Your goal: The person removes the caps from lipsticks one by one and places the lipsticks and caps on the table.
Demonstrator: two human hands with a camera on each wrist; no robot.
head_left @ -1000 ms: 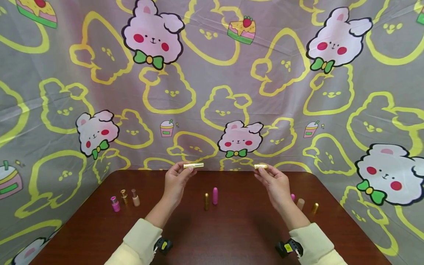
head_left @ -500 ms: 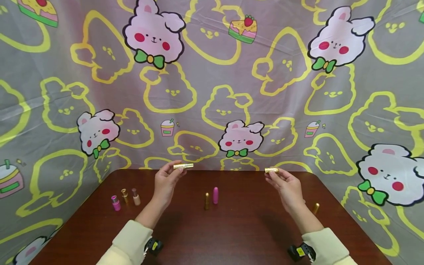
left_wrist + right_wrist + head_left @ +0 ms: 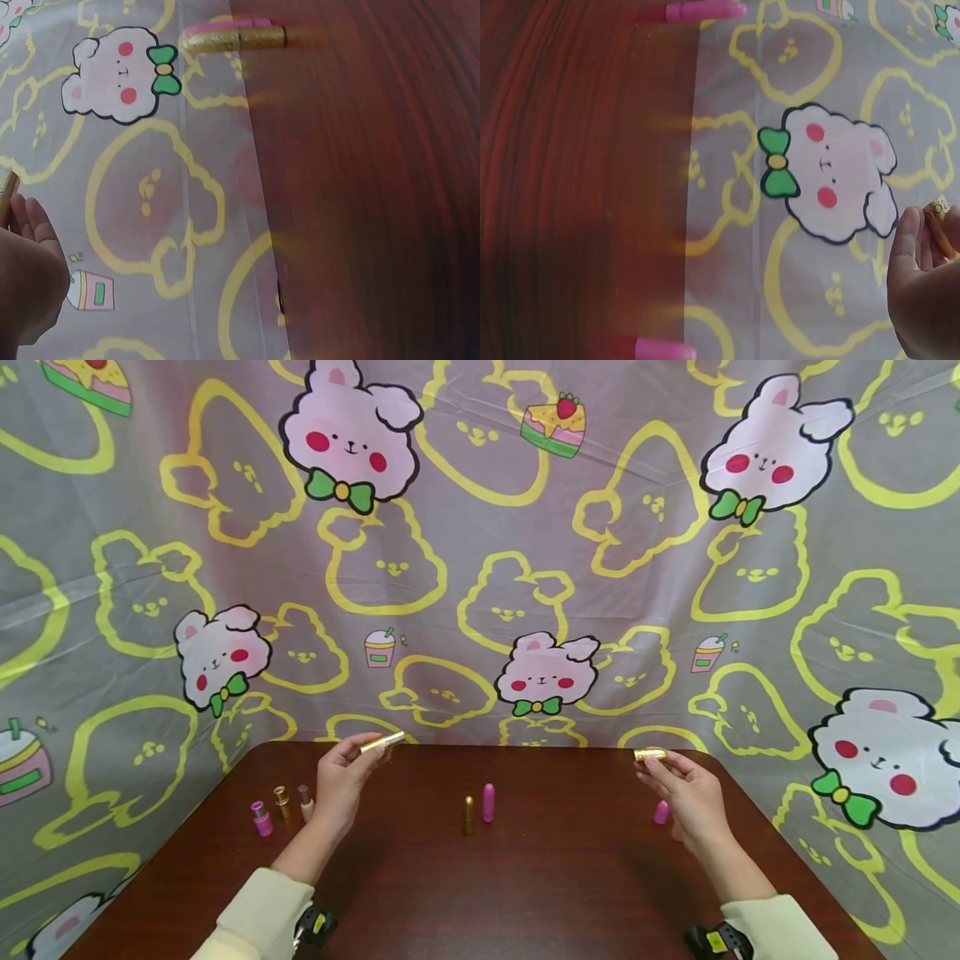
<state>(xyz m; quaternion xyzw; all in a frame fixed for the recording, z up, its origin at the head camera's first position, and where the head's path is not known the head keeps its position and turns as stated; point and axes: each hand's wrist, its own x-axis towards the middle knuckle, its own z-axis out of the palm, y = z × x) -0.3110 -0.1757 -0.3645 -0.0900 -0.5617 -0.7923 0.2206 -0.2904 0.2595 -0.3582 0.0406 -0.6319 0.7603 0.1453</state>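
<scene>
From the head view, I saw the left hand (image 3: 337, 789) pinching a slim, shiny gold tube (image 3: 382, 742) between thumb and fingers, raised near the table's far edge, its right end tilted up. Well apart from it, the right hand (image 3: 693, 802) pinched a shorter, shiny gold cylinder (image 3: 649, 754), lying nearly level. Whether either piece held anything inside, I couldn't tell. Between the hands, a slim gold tube with a rounded top (image 3: 468, 816) stood upright just beside a bright pink tube with a rounded top (image 3: 488, 802). On the left stood a pink tube with a silvery neck (image 3: 261, 819), a small gold tube with a narrowed neck (image 3: 281, 802) and a pale beige tube with a brownish top (image 3: 307, 806), partly hidden by the left arm. A small pink rounded piece (image 3: 662, 812) showed beside the right hand. All stood on a dark reddish-brown wooden table (image 3: 540, 885), backed by a grey cloth (image 3: 652, 602) printed with white rabbits and yellow outlines. From the left wrist, the hand sat at the edge, its gold tube cut off, while the standing gold tube overlapped the pink one. From the right wrist, the fingers were bent around the gold cylinder, and two pink pieces showed, one high and one low.
</scene>
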